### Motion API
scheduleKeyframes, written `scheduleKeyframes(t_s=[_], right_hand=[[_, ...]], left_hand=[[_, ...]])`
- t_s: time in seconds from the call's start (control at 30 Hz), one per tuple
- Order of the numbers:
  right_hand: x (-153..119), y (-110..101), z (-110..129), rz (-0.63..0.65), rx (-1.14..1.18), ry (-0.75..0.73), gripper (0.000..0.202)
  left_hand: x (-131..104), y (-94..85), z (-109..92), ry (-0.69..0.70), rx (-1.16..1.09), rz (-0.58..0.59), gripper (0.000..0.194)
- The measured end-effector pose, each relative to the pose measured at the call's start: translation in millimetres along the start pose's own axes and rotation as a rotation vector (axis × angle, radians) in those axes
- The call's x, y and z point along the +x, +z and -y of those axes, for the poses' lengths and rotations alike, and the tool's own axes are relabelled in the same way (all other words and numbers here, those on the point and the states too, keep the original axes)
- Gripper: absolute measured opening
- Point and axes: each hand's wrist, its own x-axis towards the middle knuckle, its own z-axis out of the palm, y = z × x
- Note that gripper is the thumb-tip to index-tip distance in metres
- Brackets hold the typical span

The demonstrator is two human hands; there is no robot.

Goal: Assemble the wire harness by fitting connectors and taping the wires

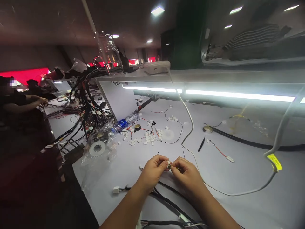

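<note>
The white table (238,178) spread around the hands, and black cables (170,204) ran beneath them. The left hand (156,168) and right hand (187,173) met, fingertips pinched. Beyond them lay scattered loose plugs (149,137), many seemingly unwired; to their left, a white block (115,190) was already fitted on a cable. Between the fingertips, the left gripped a small connector (168,163), the right a thin wire (176,168), their joining apparently unfinished.

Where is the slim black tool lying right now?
The slim black tool lies right of centre in the head view, beyond the right hand, between the white cable and the short red wire.
</note>
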Motion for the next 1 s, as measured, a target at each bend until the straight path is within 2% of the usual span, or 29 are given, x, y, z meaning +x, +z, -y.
scheduleKeyframes(t_s=[0.23, 0.37, 0.47, 0.67, 0.9, 1.0], right_hand=[[-1.2, 0.1, -1.7, 0.018, 0.058, 0.049, 0.02], [-1.1, 0.6, -3.7, 0.033, -0.031, -0.007, 0.019], [-0.4, 1.4, -5.0, 0.025, -0.05, -0.035, 0.02], [1.6, 3.9, -8.7, -0.01, 0.017, 0.076, 0.017], [-1.1, 4.0, -2.4, -0.028, -0.037, -0.024, 0.018], [-2.5, 5.5, -0.7, -0.025, 0.062, 0.041, 0.02]], left_hand=[[-1.2, 0.4, -4.3, -0.011, -0.021, 0.002, 0.028], [-2.0, 0.5, -2.1, -0.004, 0.011, 0.025, 0.027], [-0.9, -0.6, 1.1, -0.003, 0.01, -0.019, 0.027], [3.0, -2.5, 8.5, -0.039, -0.047, -0.033, 0.03], [-0.2, 1.3, 1.2, -0.037, -0.014, -0.025, 0.03], [0.2, 0.1, 1.2, -0.034, -0.073, -0.019, 0.031]])
